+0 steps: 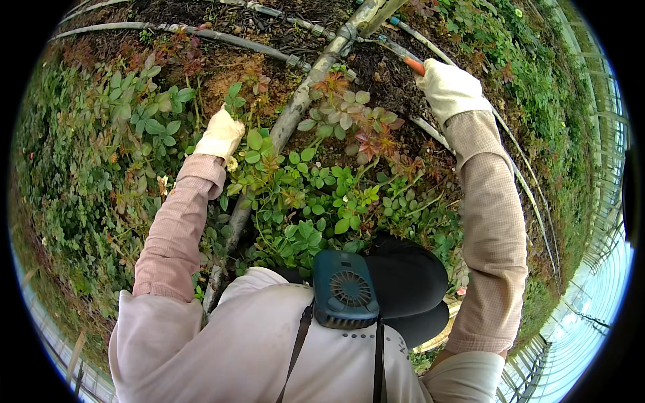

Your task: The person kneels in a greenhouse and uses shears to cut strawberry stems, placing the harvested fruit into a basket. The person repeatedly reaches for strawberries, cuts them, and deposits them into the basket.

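Note:
My left hand (221,132), in a pale cloth glove, is closed at a leafy rose stem (235,101), whose leaves stick out above the fingers. At the upper right my right hand (450,86), also gloved, grips the orange handle (414,65) of a hand tool. The tool's thin metal part points up and left towards a wooden post; its tip is hard to make out against the pipes. Rose bushes (312,186) with green and reddish leaves grow between my two arms. What lies inside the left fist is hidden.
A slanting wooden pole (297,108) runs between the bushes, tied with wire to another near the top. Grey irrigation pipes (242,43) cross the soil, and more pipes curve down at the right. A blue portable fan (346,289) hangs at my chest above my black-clad knees.

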Available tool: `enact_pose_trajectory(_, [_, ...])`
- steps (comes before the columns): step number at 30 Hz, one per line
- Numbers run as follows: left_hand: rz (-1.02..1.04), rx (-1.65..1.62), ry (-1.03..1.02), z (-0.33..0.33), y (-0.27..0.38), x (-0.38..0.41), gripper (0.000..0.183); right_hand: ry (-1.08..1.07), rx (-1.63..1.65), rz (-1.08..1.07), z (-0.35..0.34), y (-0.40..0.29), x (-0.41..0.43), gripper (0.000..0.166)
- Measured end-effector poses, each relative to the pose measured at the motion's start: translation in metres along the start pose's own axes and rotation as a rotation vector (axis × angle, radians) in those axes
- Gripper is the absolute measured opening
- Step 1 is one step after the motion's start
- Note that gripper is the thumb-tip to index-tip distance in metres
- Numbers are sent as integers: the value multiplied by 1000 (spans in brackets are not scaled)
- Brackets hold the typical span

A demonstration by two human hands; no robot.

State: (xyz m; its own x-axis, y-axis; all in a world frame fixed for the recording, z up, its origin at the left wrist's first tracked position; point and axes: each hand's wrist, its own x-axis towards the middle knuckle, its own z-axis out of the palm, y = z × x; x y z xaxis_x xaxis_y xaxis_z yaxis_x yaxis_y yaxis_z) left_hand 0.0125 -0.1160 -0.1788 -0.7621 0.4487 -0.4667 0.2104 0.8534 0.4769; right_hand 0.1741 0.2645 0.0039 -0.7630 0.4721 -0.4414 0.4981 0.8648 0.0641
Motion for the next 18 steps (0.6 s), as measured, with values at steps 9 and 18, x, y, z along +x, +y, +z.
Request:
enact_pose_trajectory(9, [-37, -11, -25, -5, 13, -7, 39, -57, -186, -251, -10, -16, -17, 29])
enact_pose_trajectory(18, [22, 66, 11, 5, -1, 7, 41, -79, -55, -198, 33, -50, -8, 25])
